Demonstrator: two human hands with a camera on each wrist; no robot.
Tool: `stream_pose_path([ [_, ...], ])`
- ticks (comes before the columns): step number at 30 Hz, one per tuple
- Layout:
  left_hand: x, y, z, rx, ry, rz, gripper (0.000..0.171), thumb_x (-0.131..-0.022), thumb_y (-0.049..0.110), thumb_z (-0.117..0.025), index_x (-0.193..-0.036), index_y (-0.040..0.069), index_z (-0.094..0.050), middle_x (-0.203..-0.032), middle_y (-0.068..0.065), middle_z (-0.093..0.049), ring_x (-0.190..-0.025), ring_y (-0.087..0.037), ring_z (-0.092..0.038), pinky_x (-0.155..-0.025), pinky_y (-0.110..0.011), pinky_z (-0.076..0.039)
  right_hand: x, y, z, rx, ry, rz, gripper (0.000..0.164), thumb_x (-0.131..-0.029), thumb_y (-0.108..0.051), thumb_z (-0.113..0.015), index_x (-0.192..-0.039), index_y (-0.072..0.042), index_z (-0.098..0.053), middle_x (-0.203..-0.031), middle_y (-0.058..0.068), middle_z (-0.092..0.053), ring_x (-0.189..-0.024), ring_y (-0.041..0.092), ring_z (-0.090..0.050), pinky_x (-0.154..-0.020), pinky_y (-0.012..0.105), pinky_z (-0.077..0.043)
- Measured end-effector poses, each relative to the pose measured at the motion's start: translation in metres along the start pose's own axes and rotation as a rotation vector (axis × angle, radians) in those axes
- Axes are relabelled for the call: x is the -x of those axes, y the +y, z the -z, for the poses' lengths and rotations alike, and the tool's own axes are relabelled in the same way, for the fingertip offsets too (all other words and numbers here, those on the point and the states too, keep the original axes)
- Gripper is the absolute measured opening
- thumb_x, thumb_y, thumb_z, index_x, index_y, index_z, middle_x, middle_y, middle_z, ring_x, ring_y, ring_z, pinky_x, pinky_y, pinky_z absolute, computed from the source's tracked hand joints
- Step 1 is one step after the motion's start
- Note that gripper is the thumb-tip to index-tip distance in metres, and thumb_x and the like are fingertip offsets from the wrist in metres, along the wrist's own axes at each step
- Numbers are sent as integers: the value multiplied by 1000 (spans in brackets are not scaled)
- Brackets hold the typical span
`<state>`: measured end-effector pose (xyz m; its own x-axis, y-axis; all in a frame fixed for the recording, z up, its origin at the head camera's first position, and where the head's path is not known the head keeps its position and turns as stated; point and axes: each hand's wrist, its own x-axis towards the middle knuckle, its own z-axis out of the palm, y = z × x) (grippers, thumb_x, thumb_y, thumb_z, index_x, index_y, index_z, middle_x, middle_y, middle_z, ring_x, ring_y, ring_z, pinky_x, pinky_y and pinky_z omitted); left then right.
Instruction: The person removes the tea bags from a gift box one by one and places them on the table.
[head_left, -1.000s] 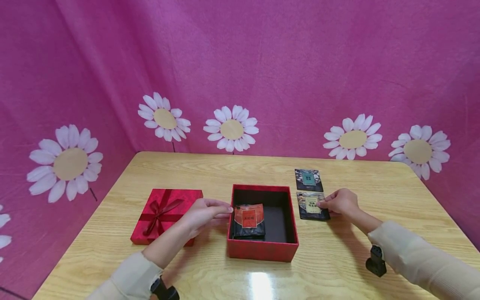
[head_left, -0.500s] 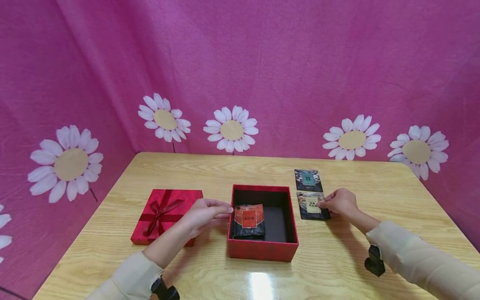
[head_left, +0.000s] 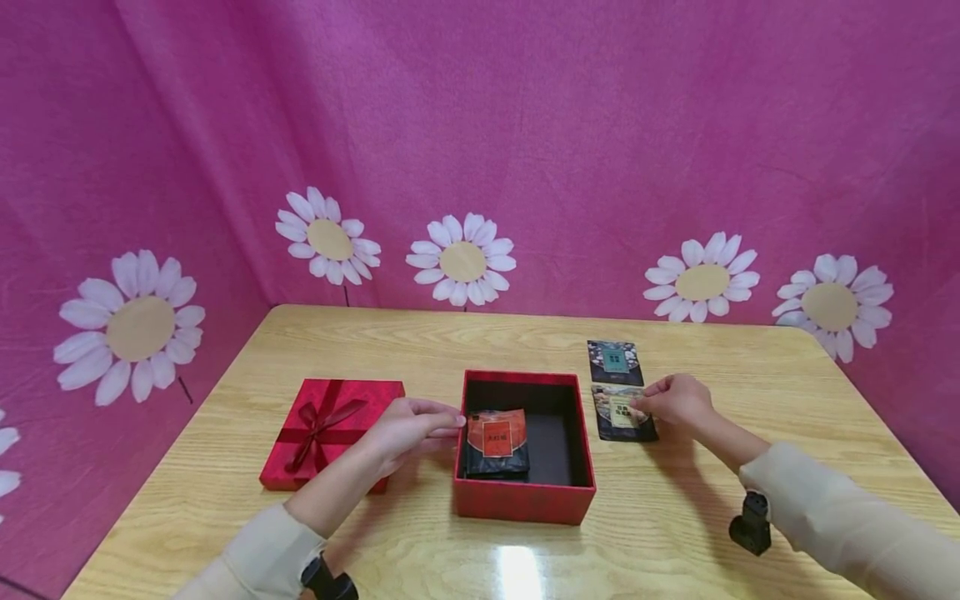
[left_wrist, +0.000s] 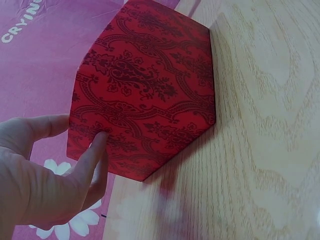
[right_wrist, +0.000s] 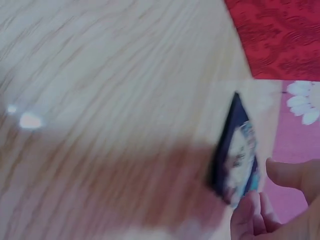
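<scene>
- Step in hand (judged): handling of the yellow-labelled packet (head_left: 610, 419) with the right hand (head_left: 678, 399), while the left hand (head_left: 405, 431) steadies the red box (head_left: 523, 504). Whether the packet is being laid down or picked up cannot be determined.
- Right hand: fingertips are over the label's right side in the head view. The right wrist view shows thumb and fingers apart; no pinch is visible. Contact pressure cannot be told.
- Left hand: thumb and fingers appear to pinch the box wall nearest them, at the rim.
- Next move (judged): to lift, close the right fingertips on the packet edge; to leave it, withdraw them clear without dragging. Maintain left-hand support of the box in either case.
- Packet position: on the table (head_left: 420, 337), under the right fingertips, to the right of the box.
- Packet appearance: thin, flat and dark-bodied, with a pale yellow panel, dark characters and multicoloured printing around it. Detail is blurred in the right wrist view.
- Adjacent items: the green-labelled packet (head_left: 615, 362) lies just beyond the right fingertips; the orange-labelled packet (head_left: 497, 437) is inside the box, beside the left fingertips; the bow-topped lid (head_left: 351, 422) lies left of the left hand, partly behind the forearm.
</scene>
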<state>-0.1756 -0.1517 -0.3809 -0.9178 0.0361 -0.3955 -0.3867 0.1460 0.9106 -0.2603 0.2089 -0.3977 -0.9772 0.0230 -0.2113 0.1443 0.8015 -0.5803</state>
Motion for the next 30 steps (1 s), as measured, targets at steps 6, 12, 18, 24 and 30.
stream_pose_path([
  [6,2,1,1,0,3,5,35,-89,17,-68,-117,-2,-65,-118,-18,-68,-97,-21,-71,-93,-38,-55,7,-22,7,-156,-90,31,35,-85,-25,-72,-101,6,-66,-76,2,-70,-67,7,-61,-63,25,-55],
  [12,0,0,1,-5,0,3,33,-89,17,-68,-117,-2,-65,-116,-17,-69,-97,-21,-72,-93,-38,-55,14,-48,11,-257,-181,81,42,-89,-24,-68,-114,10,-62,-98,10,-72,-71,4,-66,-75,31,-60],
  [18,-3,-3,2,15,-10,0,31,-89,16,-68,-114,-2,-67,-113,-17,-71,-94,-19,-72,-92,-37,-56,21,-70,16,-399,-288,138,47,-93,-17,-62,-125,15,-53,-110,15,-71,-79,1,-68,-79,24,-60],
  [24,-2,-4,2,24,-32,-9,34,-89,17,-67,-116,-4,-65,-117,-20,-69,-94,-18,-72,-93,-36,-56,28,-87,20,-548,-391,150,51,-95,-13,-59,-135,14,-44,-114,5,-68,-87,0,-67,-83,21,-58],
  [30,-1,-1,2,9,-11,9,35,-89,18,-68,-117,-2,-65,-116,-18,-69,-97,-21,-72,-93,-37,-55,36,-103,20,-607,-495,151,52,-96,-13,-56,-139,12,-40,-124,13,-66,-96,5,-69,-91,26,-55],
])
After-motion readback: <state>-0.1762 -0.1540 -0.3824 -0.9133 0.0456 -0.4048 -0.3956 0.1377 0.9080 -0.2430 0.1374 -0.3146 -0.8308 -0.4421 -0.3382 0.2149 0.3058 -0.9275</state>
